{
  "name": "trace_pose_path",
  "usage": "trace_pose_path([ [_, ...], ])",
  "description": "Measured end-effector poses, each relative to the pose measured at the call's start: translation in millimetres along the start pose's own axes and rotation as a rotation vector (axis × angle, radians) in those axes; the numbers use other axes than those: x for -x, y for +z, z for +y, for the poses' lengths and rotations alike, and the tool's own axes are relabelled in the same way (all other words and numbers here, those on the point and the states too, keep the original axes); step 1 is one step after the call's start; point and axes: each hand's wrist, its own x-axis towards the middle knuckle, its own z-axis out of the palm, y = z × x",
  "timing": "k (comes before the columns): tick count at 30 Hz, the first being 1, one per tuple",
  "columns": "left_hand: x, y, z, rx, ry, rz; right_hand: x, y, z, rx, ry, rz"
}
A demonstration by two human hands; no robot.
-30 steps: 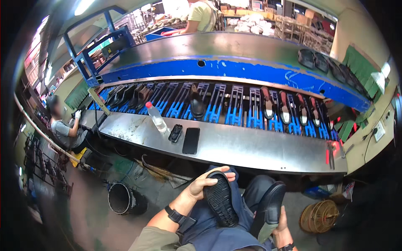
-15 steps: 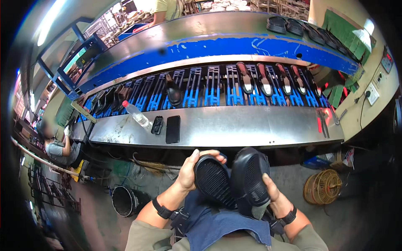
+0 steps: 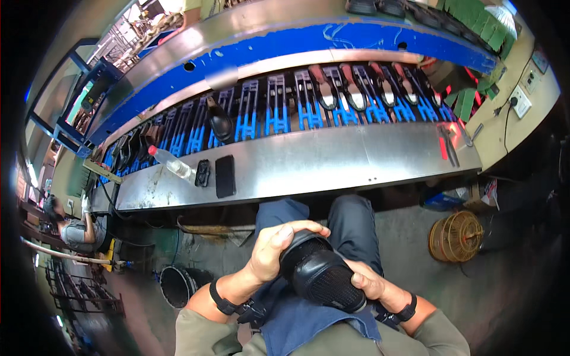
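Two black shoes are held together above my lap, one overlapping the other. My left hand (image 3: 279, 246) is closed round the upper one, a black shoe (image 3: 301, 250), its fingers bent over the far edge. In front of it, my right hand (image 3: 369, 280) grips the other black shoe (image 3: 329, 285) with the thumb on its side. That shoe lies tilted and its surface looks finely dotted or ribbed. The fingers of my right hand are mostly hidden beneath it.
Ahead is a metal bench (image 3: 309, 157) with a bottle (image 3: 172, 163), a phone (image 3: 225, 176) and a small black object (image 3: 202, 173). Behind it runs a blue-slatted conveyor (image 3: 278, 107) carrying shoes. A bucket (image 3: 176, 286) and a wicker basket (image 3: 457, 237) stand on the floor. A person (image 3: 77, 228) sits far left.
The two shoes, held upright with soles showing before, have come lower and now overlap, turned over. My right hand moved down and inward. The view has shifted, baring my knees.
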Motion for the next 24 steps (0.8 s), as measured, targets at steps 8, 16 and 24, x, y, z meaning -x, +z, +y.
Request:
trace_pose_path([
  [8, 7.3, 17.8, 16.1, -0.122, -0.018, 0.044, -2.9, 4.5, -0.2, 0.138, -0.08, 0.083],
  [16, 23.2, 16.8, 15.1, -0.152, -0.006, 0.043, -4.2, 10.3, 0.2, 0.161, -0.047, 0.055],
  [24, 24.9, 18.3, 12.4, -0.208, 0.028, 0.024, -5.5, 9.3, -6.1, 0.142, -0.008, 0.046],
])
